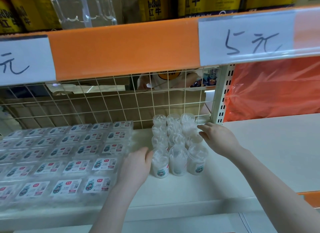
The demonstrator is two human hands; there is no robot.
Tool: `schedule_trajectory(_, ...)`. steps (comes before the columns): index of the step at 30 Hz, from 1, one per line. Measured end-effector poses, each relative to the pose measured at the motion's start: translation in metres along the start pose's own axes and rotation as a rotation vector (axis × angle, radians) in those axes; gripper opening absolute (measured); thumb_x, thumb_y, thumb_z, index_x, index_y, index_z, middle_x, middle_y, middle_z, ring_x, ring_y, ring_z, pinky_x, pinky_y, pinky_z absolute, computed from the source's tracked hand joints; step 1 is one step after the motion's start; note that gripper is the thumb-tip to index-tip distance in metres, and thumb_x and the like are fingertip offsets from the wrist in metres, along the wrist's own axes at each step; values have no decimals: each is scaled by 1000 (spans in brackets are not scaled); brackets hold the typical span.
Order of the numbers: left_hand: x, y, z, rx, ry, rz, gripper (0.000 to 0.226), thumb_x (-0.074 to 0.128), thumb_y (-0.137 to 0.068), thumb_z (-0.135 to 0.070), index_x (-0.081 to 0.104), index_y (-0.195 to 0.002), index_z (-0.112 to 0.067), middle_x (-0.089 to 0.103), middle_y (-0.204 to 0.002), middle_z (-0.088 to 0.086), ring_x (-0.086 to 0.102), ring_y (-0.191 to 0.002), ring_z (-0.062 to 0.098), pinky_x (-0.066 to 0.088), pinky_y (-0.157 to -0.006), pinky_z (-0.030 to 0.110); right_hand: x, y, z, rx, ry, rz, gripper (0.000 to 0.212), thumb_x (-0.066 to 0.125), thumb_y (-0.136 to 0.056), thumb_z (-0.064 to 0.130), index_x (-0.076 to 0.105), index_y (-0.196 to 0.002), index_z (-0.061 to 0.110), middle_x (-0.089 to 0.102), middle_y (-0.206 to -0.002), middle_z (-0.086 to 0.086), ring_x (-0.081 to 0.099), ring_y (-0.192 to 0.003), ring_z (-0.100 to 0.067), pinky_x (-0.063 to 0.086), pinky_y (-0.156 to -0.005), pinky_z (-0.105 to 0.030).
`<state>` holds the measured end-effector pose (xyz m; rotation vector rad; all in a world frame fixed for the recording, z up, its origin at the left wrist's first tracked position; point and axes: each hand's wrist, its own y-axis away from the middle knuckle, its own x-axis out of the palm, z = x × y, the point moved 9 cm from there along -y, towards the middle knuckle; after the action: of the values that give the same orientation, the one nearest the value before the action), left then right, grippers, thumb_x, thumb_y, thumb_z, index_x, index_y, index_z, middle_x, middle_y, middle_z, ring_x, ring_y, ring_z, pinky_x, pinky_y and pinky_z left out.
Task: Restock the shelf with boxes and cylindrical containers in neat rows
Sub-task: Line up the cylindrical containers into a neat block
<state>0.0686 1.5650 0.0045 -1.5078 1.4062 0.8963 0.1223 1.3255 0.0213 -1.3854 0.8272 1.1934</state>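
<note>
We are squaring the cylindrical containers (174,142) on the shelf (259,154): left hand (136,165) and right hand (218,139) press the block's sides, fingers straight; next, nudge rows flush.

Head view, close, downward onto shelf (259,154)

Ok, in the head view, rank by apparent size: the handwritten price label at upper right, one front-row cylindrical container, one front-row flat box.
1. Price label, clearly largest.
2. Flat box and cylindrical container: too alike to rank.
</note>
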Motion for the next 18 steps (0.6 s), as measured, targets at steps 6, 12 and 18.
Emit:
schedule_trajectory(6, -7, 8, -11, 63, -13, -39, 33, 35, -99, -41, 58, -114, -23, 65, -104, 2, 59, -94, 23, 48, -74, 34, 5, -6, 3, -49, 0, -9, 30, 38, -98, 28, 58, -116, 15, 60, -115, 1, 56, -103, -23, 48, -78, -33)
schedule_trajectory(12, -1, 15, -18, 104, 1, -11, 41, 38, -98, -41, 47, -135, -25, 61, -117, -2, 59, -103, 18, 48, -82, 33, 11, -8, 10, -83, -6, 7, 32, 36, -100, 29, 58, -118, 14, 60, -117, 1, 56, -104, -21, 48, -80, -33)
schedule_trajectory(18, -2, 19, -22, 104, 35, -14, 45, 36, -99, -41, 39, -141, -23, 55, -128, -2, 55, -112, 17, 43, -84, 29, 6, -4, 10, -88, -28, -13, 32, 38, -99, 30, 60, -117, 14, 61, -116, -1, 57, -104, -23, 48, -79, -34)
